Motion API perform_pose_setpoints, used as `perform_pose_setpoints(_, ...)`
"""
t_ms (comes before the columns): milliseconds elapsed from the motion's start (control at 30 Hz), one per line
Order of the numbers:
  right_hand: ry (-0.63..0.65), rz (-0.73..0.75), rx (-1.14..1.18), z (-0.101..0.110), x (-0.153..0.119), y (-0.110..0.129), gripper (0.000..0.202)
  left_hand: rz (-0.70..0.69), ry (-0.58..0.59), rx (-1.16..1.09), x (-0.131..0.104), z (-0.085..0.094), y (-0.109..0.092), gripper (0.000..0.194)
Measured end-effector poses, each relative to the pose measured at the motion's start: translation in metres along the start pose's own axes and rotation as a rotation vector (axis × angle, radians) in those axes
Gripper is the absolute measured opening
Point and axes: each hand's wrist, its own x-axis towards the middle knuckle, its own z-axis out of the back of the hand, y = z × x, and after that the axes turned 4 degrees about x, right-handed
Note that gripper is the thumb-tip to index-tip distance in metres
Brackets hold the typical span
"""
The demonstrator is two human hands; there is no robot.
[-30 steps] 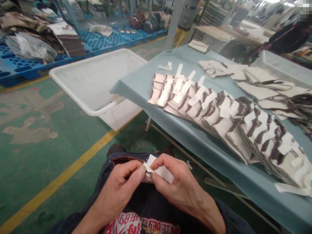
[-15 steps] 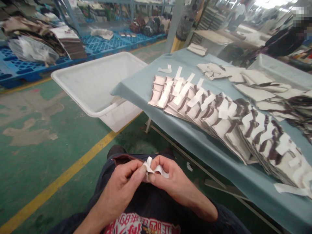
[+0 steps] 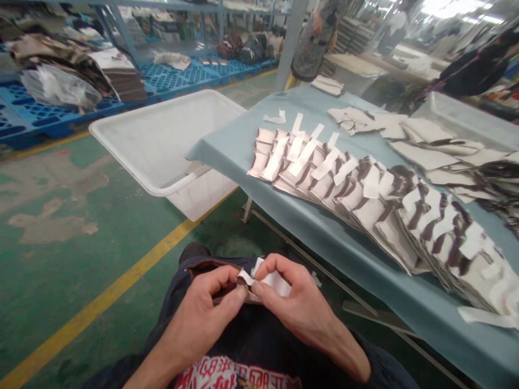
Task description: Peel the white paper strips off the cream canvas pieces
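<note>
Over the lap, my left hand (image 3: 206, 305) pinches the edge of a small piece of pale and brown fabric (image 3: 244, 278) between thumb and fingertips. My right hand (image 3: 294, 297) grips a white strip (image 3: 278, 282) beside it, thumb and index finger pressed together near the fabric. The two hands are close together, with their fingertips nearly meeting. Part of the fabric is hidden behind the fingers. On the table to the right lies a long overlapping row of cream and brown fabric pieces (image 3: 365, 210), with white strips (image 3: 304, 156) on top.
A blue-green covered table (image 3: 227, 143) slopes away on the right. Left of it stands a white bin (image 3: 141, 116) on the green floor. More cream pieces (image 3: 430, 129) lie farther back on the table. Blue pallets (image 3: 162, 75) hold bundles. People stand in the background.
The white strip between my fingers has shifted right with my right hand, showing more of the fabric's brown edge. A person behind the table is more visible.
</note>
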Motion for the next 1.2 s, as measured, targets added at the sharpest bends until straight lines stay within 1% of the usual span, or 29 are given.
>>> perform_pose_setpoints(100, -0.013, 0.272, -0.178, 0.003, 0.001, -0.001, 0.011, -0.003, -0.011, -0.003, 0.0, -0.001, -0.001, 0.033)
perform_pose_setpoints(167, -0.017, 0.374, -0.259, 0.004, 0.001, -0.001, 0.011, 0.011, -0.017, -0.001, 0.0, -0.001, -0.001, 0.033)
perform_pose_setpoints(233, -0.022, 0.41, -0.306, 0.005, 0.001, -0.001, 0.011, 0.019, -0.016, 0.001, 0.0, -0.001, -0.002, 0.034)
perform_pose_setpoints(367, -0.02, 0.435, -0.376, 0.005, 0.0, 0.002, 0.012, 0.005, -0.007, 0.002, 0.0, 0.0, -0.003, 0.033)
perform_pose_setpoints(500, -0.02, 0.49, -0.509, 0.004, 0.0, 0.005, 0.011, 0.026, -0.017, 0.005, 0.0, -0.001, -0.006, 0.034)
perform_pose_setpoints(667, -0.061, 0.592, -0.642, 0.0, 0.0, 0.004, 0.013, 0.0, -0.056, -0.001, 0.0, -0.002, -0.006, 0.03)
perform_pose_setpoints(767, -0.09, 0.618, -0.675, -0.006, 0.0, 0.001, 0.017, -0.016, -0.072, -0.011, 0.001, -0.003, -0.004, 0.027)
perform_pose_setpoints(833, -0.139, 0.577, -0.611, -0.011, 0.001, -0.001, 0.017, -0.027, -0.108, -0.019, 0.002, -0.004, -0.003, 0.026)
perform_pose_setpoints(867, -0.158, 0.508, -0.528, -0.014, 0.001, -0.003, 0.015, -0.031, -0.126, -0.022, 0.003, -0.005, -0.003, 0.026)
perform_pose_setpoints(900, -0.161, 0.399, -0.41, -0.016, 0.002, -0.004, 0.014, -0.035, -0.139, -0.023, 0.003, -0.005, -0.003, 0.027)
perform_pose_setpoints(933, -0.137, 0.264, -0.272, -0.017, 0.002, -0.005, 0.013, -0.035, -0.14, -0.023, 0.002, -0.006, -0.004, 0.028)
perform_pose_setpoints(1000, -0.063, 0.009, -0.022, -0.018, 0.003, -0.006, 0.017, -0.029, -0.114, -0.027, 0.001, -0.005, -0.004, 0.03)
perform_pose_setpoints(1033, -0.037, -0.074, 0.053, -0.018, 0.004, -0.006, 0.019, -0.027, -0.096, -0.031, 0.0, -0.005, -0.003, 0.03)
perform_pose_setpoints(1067, -0.028, -0.117, 0.089, -0.018, 0.004, -0.005, 0.02, -0.025, -0.077, -0.038, 0.0, -0.004, -0.003, 0.03)
perform_pose_setpoints(1100, -0.04, -0.126, 0.096, -0.017, 0.004, -0.005, 0.02, -0.027, -0.065, -0.046, -0.001, -0.004, -0.003, 0.03)
perform_pose_setpoints(1200, -0.105, -0.09, 0.047, -0.017, 0.003, -0.003, 0.02, -0.036, -0.062, -0.042, -0.001, -0.001, -0.002, 0.03)
